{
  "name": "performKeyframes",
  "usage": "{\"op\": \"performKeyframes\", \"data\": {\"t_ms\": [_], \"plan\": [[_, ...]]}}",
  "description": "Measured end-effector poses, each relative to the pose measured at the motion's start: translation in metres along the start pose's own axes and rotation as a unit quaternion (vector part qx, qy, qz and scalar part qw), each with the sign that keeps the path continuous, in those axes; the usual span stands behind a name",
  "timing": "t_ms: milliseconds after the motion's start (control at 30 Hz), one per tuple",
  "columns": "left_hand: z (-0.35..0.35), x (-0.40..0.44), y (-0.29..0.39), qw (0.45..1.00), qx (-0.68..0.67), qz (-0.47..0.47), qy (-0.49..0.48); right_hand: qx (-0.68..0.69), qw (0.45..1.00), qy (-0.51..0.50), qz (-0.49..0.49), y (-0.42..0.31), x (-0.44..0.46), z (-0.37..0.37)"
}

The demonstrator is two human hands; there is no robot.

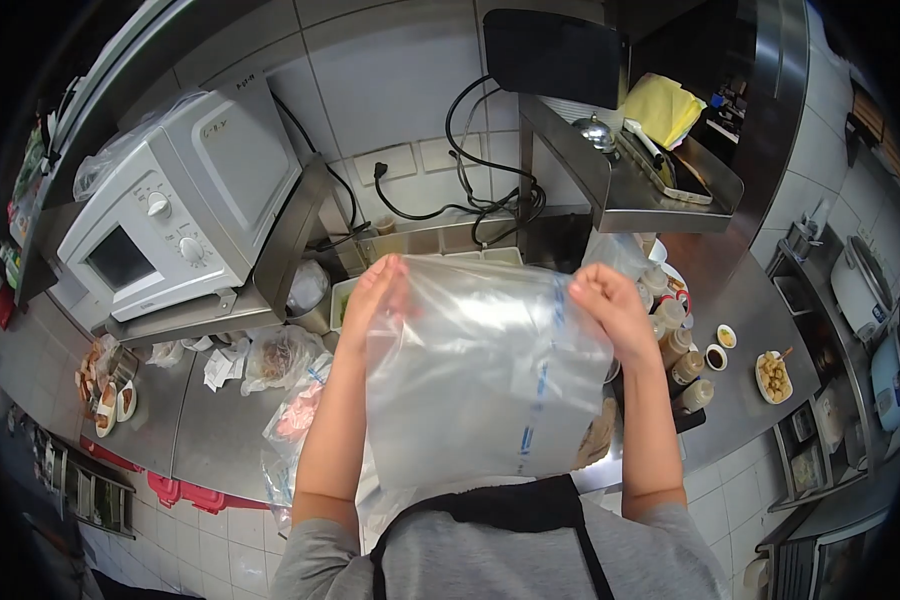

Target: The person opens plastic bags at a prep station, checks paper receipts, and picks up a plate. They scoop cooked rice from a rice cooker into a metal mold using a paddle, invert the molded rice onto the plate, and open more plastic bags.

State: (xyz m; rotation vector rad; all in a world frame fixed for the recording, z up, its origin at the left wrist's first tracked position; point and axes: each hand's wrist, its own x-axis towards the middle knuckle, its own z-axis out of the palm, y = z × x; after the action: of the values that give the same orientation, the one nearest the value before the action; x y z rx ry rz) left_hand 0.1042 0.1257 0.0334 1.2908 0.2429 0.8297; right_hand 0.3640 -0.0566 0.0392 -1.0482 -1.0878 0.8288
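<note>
A large clear plastic bag (460, 390) with blue print down its right side spreads out in front of my chest. My left hand (375, 292) pinches its upper left corner, and my right hand (615, 308) grips the upper right one. The bag hangs stretched between them and hides the middle of the counter. Past its lower right edge shows part of something brown (597, 437), too covered to name. Left of my left forearm lies a plastic bag with pink contents (298, 412).
A white microwave (160, 215) stands on a shelf at the left. Several sauce bottles (685, 368) crowd the counter beside my right forearm. Farther right are a small bowl of dark sauce (716, 357) and a dish of food pieces (773, 378). Black cables (470, 208) hang at the wall.
</note>
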Motion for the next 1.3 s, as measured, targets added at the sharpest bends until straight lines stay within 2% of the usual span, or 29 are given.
{"op": "performKeyframes", "data": {"t_ms": [100, 167, 200, 233, 267, 300, 367, 400, 433, 500, 533, 633, 733, 800, 833, 867, 900, 933, 1000, 1033, 1100, 1133, 1200, 1233, 1300], "plan": [[-0.026, 0.006, -0.056, 0.983, 0.069, -0.103, 0.135, 0.057, 0.996, 0.018, 0.062, 0.037, 0.018, -0.005], [-0.04, -0.018, -0.11, 0.986, 0.102, -0.105, 0.079, 0.018, 0.997, 0.035, 0.065, 0.1, 0.012, -0.023], [-0.043, -0.034, -0.133, 0.984, 0.123, -0.11, 0.066, 0.053, 0.987, 0.075, 0.13, 0.12, -0.002, -0.023], [-0.038, -0.051, -0.151, 0.977, 0.151, -0.126, 0.081, 0.265, 0.915, 0.219, 0.21, 0.229, 0.0, -0.05], [-0.034, -0.066, -0.167, 0.969, 0.18, -0.143, 0.095, 0.119, 0.939, 0.177, 0.271, 0.221, -0.025, -0.041], [-0.031, -0.076, -0.182, 0.959, 0.208, -0.159, 0.11, -0.03, 0.936, 0.13, 0.325, 0.207, -0.044, -0.03], [-0.031, -0.087, -0.212, 0.949, 0.165, -0.21, 0.165, -0.058, 0.937, 0.148, 0.311, 0.21, -0.062, -0.012], [-0.031, -0.089, -0.218, 0.951, 0.172, -0.197, 0.166, -0.07, 0.936, 0.157, 0.306, 0.212, -0.066, -0.008], [-0.029, -0.09, -0.219, 0.952, 0.179, -0.183, 0.168, -0.15, 0.953, 0.114, 0.238, 0.22, -0.064, -0.015], [-0.028, -0.082, -0.206, 0.955, 0.239, -0.119, 0.131, -0.301, 0.949, 0.025, 0.094, 0.243, -0.057, -0.034], [-0.026, -0.074, -0.198, 0.953, 0.268, -0.086, 0.11, -0.307, 0.948, 0.03, 0.075, 0.233, -0.052, -0.031], [-0.038, -0.056, -0.214, 0.915, 0.382, -0.068, 0.111, -0.331, 0.942, 0.05, 0.033, 0.225, -0.041, -0.024], [-0.047, -0.058, -0.243, 0.938, 0.148, -0.258, 0.177, -0.377, 0.923, 0.069, 0.022, 0.257, -0.035, -0.025], [-0.055, -0.052, -0.251, 0.946, 0.125, -0.261, 0.148, -0.417, 0.907, 0.062, 0.03, 0.258, -0.039, -0.021], [-0.056, -0.056, -0.253, 0.948, 0.112, -0.265, 0.134, -0.355, 0.929, 0.057, 0.091, 0.253, -0.042, -0.02], [-0.059, -0.061, -0.252, 0.946, 0.16, -0.259, 0.11, -0.291, 0.943, 0.053, 0.151, 0.247, -0.044, -0.02], [-0.046, -0.057, -0.225, 0.942, 0.208, -0.249, 0.082, -0.226, 0.951, 0.051, 0.206, 0.234, -0.039, -0.019], [-0.037, -0.048, -0.206, 0.936, 0.256, -0.234, 0.053, -0.236, 0.959, 0.041, 0.149, 0.223, -0.031, -0.02], [-0.037, -0.039, -0.193, 0.951, 0.232, -0.202, 0.039, -0.249, 0.967, 0.025, 0.041, 0.209, -0.022, -0.019], [-0.037, -0.041, -0.192, 0.956, 0.219, -0.192, 0.031, -0.239, 0.97, 0.014, 0.041, 0.216, -0.023, -0.019], [-0.038, -0.046, -0.201, 0.959, 0.144, -0.236, 0.068, -0.223, 0.974, -0.005, 0.034, 0.232, -0.016, -0.024], [-0.039, -0.048, -0.206, 0.957, 0.108, -0.256, 0.085, -0.151, 0.982, 0.007, 0.112, 0.219, -0.018, -0.018], [-0.045, -0.06, -0.215, 0.959, 0.117, -0.254, 0.04, -0.001, 0.965, 0.029, 0.26, 0.197, -0.028, -0.006], [-0.047, -0.065, -0.218, 0.96, 0.12, -0.253, 0.019, 0.009, 0.957, 0.037, 0.289, 0.199, -0.032, -0.006], [-0.046, -0.077, -0.225, 0.95, 0.042, -0.3, 0.069, 0.032, 0.935, 0.05, 0.35, 0.207, -0.044, -0.006]]}}
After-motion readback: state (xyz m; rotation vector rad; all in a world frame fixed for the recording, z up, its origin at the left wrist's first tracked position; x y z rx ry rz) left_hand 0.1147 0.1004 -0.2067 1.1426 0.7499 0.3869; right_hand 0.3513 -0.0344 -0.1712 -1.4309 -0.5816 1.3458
